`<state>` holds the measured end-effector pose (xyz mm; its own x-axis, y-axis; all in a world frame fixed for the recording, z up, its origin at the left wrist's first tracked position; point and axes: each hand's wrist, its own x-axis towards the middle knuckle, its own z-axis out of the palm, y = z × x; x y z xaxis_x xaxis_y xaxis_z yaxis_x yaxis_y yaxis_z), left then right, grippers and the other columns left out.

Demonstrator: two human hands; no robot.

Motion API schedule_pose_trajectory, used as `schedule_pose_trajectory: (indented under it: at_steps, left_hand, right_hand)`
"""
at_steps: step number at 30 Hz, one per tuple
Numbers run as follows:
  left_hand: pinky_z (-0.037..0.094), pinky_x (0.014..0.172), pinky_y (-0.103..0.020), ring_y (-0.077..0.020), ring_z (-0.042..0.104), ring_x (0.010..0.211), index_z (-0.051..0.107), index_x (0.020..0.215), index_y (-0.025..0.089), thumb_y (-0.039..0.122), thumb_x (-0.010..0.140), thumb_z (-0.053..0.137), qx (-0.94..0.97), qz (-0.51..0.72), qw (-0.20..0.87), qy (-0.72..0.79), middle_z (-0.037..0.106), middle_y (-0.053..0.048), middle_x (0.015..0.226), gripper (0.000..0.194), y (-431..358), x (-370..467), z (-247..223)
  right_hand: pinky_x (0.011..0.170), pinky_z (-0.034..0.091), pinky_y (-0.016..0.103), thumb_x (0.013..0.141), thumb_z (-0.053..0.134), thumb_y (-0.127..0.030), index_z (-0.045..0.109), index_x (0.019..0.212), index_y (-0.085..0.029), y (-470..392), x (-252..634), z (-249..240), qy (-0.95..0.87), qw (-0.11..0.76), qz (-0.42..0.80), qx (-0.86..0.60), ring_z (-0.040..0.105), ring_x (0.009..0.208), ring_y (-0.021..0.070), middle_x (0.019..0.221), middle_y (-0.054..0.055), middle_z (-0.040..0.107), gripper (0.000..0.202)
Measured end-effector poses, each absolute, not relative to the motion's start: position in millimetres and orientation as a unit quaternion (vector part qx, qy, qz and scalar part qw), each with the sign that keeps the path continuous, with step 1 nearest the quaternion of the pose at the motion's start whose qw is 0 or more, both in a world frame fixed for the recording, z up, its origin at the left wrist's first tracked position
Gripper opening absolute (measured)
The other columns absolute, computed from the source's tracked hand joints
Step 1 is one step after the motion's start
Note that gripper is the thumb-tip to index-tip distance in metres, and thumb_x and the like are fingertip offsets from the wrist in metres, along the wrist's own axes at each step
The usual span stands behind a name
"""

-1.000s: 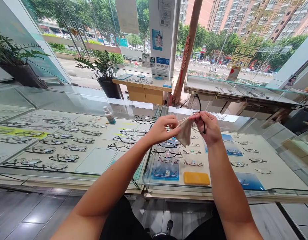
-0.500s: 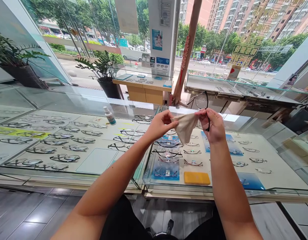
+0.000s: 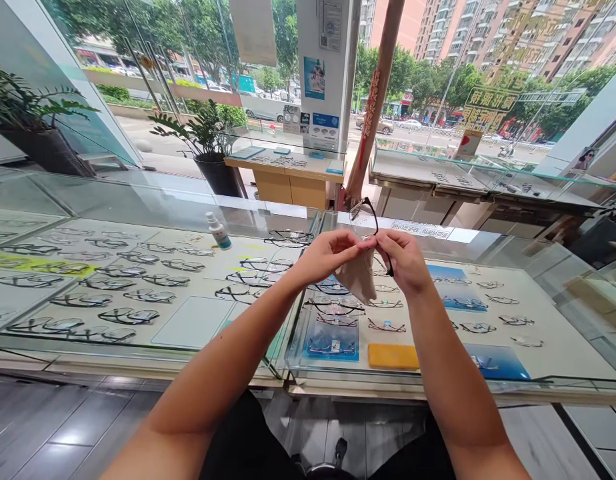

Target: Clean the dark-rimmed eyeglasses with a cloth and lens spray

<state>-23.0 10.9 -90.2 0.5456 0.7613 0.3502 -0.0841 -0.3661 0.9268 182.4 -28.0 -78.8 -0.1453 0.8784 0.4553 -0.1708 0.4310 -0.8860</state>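
Above the glass counter, my right hand (image 3: 402, 259) is closed on a pair of eyeglasses (image 3: 373, 212). The glasses have a dark frame and are turned on end, one lens pointing up and the other end below my fingers. A beige cleaning cloth (image 3: 357, 279) hangs from the pinched fingers of my left hand (image 3: 328, 257). The fingertips of both hands meet at the middle of the glasses. Whether the cloth presses on a lens there is hidden by the fingers.
Beneath my hands, a glass display case (image 3: 488, 263) holds several rows of eyeglasses. On the left stands a white spray bottle (image 3: 219, 232). A yellow case (image 3: 393, 356) lies near the front edge. Farther back are a potted plant (image 3: 213, 143) and a wooden post (image 3: 375, 100).
My right hand has moved left and slightly down with the eyeglasses, so both hands now touch. The cloth, stretched between the hands before, now hangs bunched below my left fingers.
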Motion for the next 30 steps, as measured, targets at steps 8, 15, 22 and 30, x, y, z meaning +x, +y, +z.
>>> schedule_pose_trajectory:
  at_steps: [8,15,22,30]
  left_hand:
    - [0.043,0.066,-0.025,-0.0144,0.061,0.074,0.065,0.088,0.018,0.064,0.084,0.089,0.701,0.418,0.527,0.237,0.067,-0.002,0.081,0.052,8,-22,-85]
    - [0.035,0.053,-0.023,-0.0106,0.047,0.055,0.061,0.090,0.023,0.050,0.075,0.092,0.573,0.503,0.546,0.347,0.059,0.004,0.068,0.043,19,-27,-85]
    - [0.042,0.055,-0.023,-0.0112,0.055,0.061,0.065,0.090,0.021,0.040,0.071,0.088,0.475,0.566,0.556,0.380,0.066,0.002,0.074,0.036,31,-29,-86]
    - [0.037,0.053,-0.022,-0.0095,0.047,0.057,0.060,0.086,0.023,0.047,0.073,0.095,0.501,0.610,0.516,0.333,0.058,0.004,0.070,0.045,27,-23,-95]
  right_hand:
    - [0.103,0.062,0.045,0.088,0.086,-0.067,0.087,0.080,-0.029,-30,178,-80,-0.607,0.595,0.445,-0.281,0.077,0.097,0.0266,0.087,0.005,0.082,0.038]
    - [0.102,0.060,0.041,0.088,0.089,-0.058,0.087,0.082,-0.028,-24,178,-84,-0.542,0.662,0.425,-0.295,0.075,0.096,0.0230,0.090,0.005,0.083,0.031]
    - [0.095,0.055,0.037,0.090,0.084,-0.051,0.088,0.084,-0.026,-23,166,-95,-0.546,0.621,0.454,-0.333,0.072,0.097,0.0205,0.096,0.005,0.086,0.026]
    - [0.096,0.053,0.040,0.086,0.084,-0.054,0.089,0.084,-0.026,-26,147,-101,-0.515,0.619,0.451,-0.385,0.071,0.097,0.0229,0.096,0.006,0.086,0.029]
